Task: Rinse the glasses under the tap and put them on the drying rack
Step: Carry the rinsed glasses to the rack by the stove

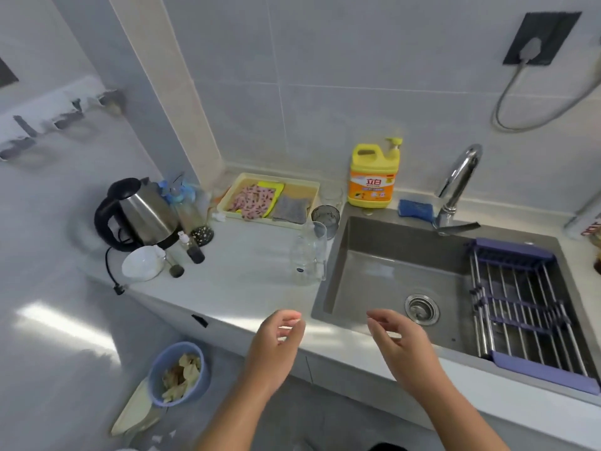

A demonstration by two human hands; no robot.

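Worktop (253, 284): glasses (309, 255) left of sink (364, 288), apparently unrinsed; drying rack (520, 304) over sink, bare; left hand (276, 340), right hand (401, 340): fingers slack, empty.

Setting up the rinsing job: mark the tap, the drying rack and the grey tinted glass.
tap (457, 180), head view, on the chrome spout.
drying rack (510, 252), head view, on its purple far rail.
grey tinted glass (326, 219), head view, on its side wall.

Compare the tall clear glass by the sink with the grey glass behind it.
The tall clear glass is colourless; the grey glass is smoky-tinted. The tall clear glass looks taller and stands nearer the camera; the grey glass sits farther back. Both stand upright on the counter, left of the sink.
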